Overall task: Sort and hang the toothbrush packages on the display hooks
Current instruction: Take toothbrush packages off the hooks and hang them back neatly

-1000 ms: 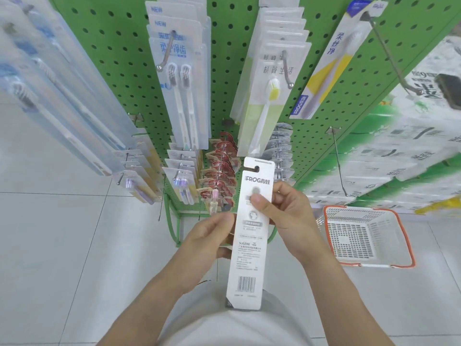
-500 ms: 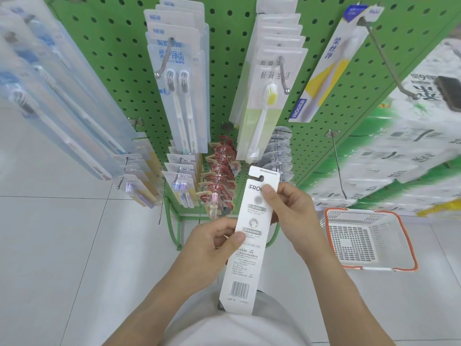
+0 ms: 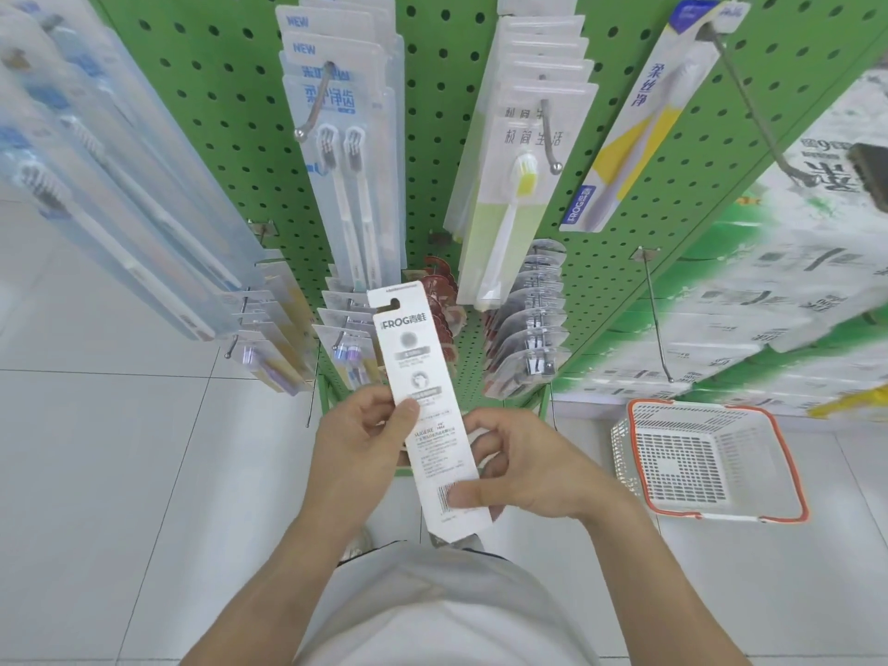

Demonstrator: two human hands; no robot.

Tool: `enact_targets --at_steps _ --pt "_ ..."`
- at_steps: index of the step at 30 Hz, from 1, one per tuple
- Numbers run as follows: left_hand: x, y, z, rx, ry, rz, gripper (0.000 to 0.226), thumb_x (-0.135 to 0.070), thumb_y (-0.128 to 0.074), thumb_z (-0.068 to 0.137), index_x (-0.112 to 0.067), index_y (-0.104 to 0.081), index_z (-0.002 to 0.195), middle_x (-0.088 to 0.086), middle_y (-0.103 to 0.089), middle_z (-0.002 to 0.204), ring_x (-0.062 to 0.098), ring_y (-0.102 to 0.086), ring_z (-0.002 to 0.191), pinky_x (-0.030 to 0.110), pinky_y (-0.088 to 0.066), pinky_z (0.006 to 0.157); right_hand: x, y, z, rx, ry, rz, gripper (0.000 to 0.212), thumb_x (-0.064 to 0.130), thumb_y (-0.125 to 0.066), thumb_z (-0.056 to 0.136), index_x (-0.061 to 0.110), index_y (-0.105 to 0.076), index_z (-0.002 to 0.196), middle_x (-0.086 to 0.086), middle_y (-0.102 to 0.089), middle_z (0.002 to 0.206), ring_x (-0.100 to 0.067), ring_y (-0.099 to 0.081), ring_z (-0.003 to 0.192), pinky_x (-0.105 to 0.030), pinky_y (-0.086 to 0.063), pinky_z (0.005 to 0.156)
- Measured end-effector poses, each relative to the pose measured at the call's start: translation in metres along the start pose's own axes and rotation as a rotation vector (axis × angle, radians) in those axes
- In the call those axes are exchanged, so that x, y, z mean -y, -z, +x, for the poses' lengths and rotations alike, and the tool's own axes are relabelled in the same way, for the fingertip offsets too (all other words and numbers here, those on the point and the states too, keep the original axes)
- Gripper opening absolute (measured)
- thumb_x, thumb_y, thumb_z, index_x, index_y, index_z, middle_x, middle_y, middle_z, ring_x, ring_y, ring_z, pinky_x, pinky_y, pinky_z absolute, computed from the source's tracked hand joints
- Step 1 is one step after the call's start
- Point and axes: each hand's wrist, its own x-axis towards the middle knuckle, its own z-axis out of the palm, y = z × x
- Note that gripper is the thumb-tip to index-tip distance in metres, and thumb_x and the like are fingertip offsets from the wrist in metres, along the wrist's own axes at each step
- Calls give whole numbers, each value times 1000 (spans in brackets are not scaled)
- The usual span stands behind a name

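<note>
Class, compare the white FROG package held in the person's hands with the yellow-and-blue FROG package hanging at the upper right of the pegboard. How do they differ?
The held package shows its printed white back with a barcode; the hanging package shows its front, with yellow panel and toothbrush. The held package is gripped by the left hand and right hand, off any hook; the hanging one sits on a hook. Both are long, narrow and FROG-branded.

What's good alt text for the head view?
Both hands, left hand and right hand, hold a white FROG toothbrush package back-side up before a green pegboard hung with toothbrush packs; an orange-rimmed basket sits on the floor to the right.
</note>
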Motion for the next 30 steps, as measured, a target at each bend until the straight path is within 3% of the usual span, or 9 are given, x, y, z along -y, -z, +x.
enact_targets --at_steps 3,7,13,15,17,20,24,27,30 --pt "-3 2 4 -77 10 -14 12 -15 -67 95 -12 -66 106 1 -79 86 7 -74 71 17 -53 55 -2 3 -2 65 2 -71 42 5 -88 75 20 -67 109 -8 -76 92 -20 -67 63 -29 -53 55" --pt "-6 9 9 -164 63 -160 22 -18 -69 93 -13 -67 114 5 -79 92 17 -75 79 31 -60 65 -5 10 -5 172 -4 -135 41 7 -86 78 27 -69 109 -7 -76 97 -19 -62 67 -31 -51 59" --pt "-5 5 4 -154 89 -214 12 -20 -62 98 -16 -73 96 4 -79 88 19 -75 81 33 -62 66 -8 26 -13 151 -11 -151 47 4 -82 81 28 -69 119 0 -74 106 -14 -64 89 -16 -48 65" --pt "-8 3 2 -165 126 -279 22 -27 -56 101 -14 -73 97 5 -79 89 19 -76 80 30 -61 62 -11 31 -16 160 -42 -159 52 9 -84 80 32 -66 123 0 -73 111 -16 -68 97 -22 -54 74" --pt "-11 3 1 -170 163 -316 31 -33 -51 103 -12 -72 99 7 -79 92 21 -76 81 28 -60 60 -14 33 -16 155 -62 -152 48 16 -86 79 35 -68 119 -3 -73 112 -26 -71 95 -41 -57 85" --pt "-13 4 1 -176 164 -360 32 -34 -48 104 -10 -70 105 6 -79 93 22 -77 85 28 -60 62 -18 34 -15 -25 -48 4 37 10 -87 77 23 -73 109 -15 -75 102 -33 -71 81 -50 -58 74" --pt "-15 7 3 -162 150 -390 21 -24 -58 100 -9 -68 111 11 -78 100 26 -76 93 29 -62 69 -19 37 -15 -323 31 194 17 2 -71 89 3 -70 106 -16 -78 92 -26 -69 66 -32 -56 51" --pt "-15 5 2 -129 153 -369 18 -13 -64 96 -6 -68 112 15 -77 102 28 -76 94 30 -62 70 -21 42 -19 -513 111 256 11 1 -63 96 3 -71 102 -9 -77 84 -19 -67 63 -27 -54 50" --pt "-19 0 -2 -112 145 -384 14 -8 -64 95 -6 -68 108 15 -78 100 28 -76 91 29 -61 69 -21 48 -25 -582 145 248 12 3 -64 95 8 -72 102 -10 -77 95 -21 -70 79 -31 -60 56"
